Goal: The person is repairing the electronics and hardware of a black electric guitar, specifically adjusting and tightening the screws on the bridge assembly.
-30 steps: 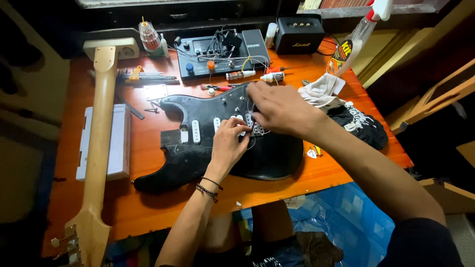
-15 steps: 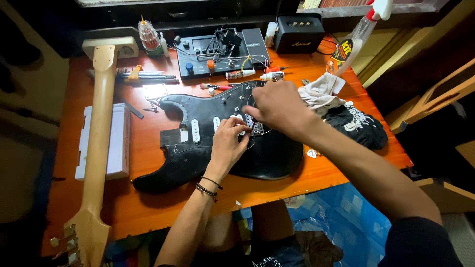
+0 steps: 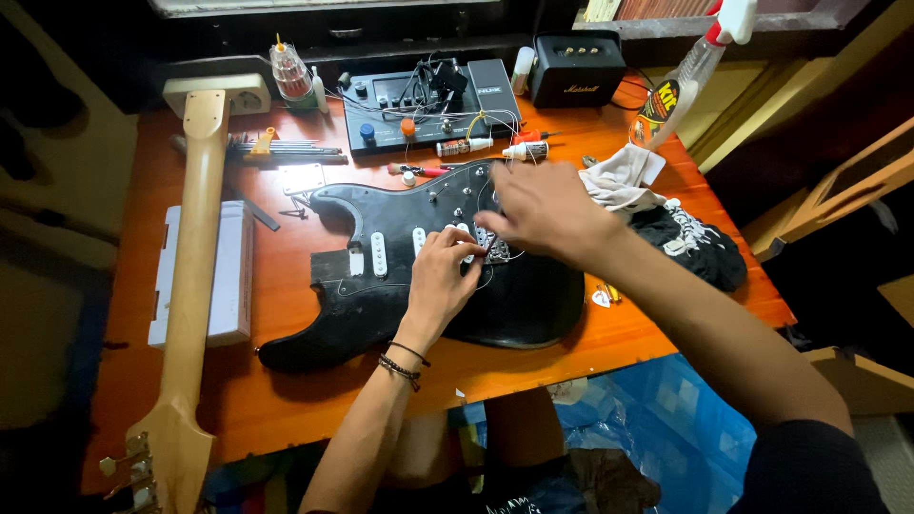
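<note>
The bench [image 3: 286,400] is an orange-brown wooden top, viewed from its near edge. A detached pale guitar neck [image 3: 195,257] runs along the left side from the far left corner to the near edge, its headstock overhanging the near edge, and it lies across a white box [image 3: 228,276]. A black guitar body [image 3: 533,305] lies flat at the middle of the bench, with a black pickguard and white pickups. A black pedal board [image 3: 381,119] with cables sits at the far edge, and a small black speaker box [image 3: 576,69] stands to its right. A dark cloth with white marks [image 3: 695,247] lies toward the right edge, with a pale rag [image 3: 624,181] just beyond it. A spray bottle [image 3: 690,71] leans at the far right corner. A set of hex keys [image 3: 286,148] lies near the far left, beside the neck.

The right hand [image 3: 547,209] reaches over the guitar body from the right, palm down, fingers bent down at the metal bridge [image 3: 493,246]. The grip is hidden by the back of the hand, so I cannot tell whether the fingers hold anything. The left hand [image 3: 443,281] comes from the near edge, wrist banded, and rests on the pickguard just left of the bridge. Its fingers are drawn narrow and pressed at the bridge area; what they pinch, if anything, is too small to tell. The two hands are nearly touching over the bridge.
</note>
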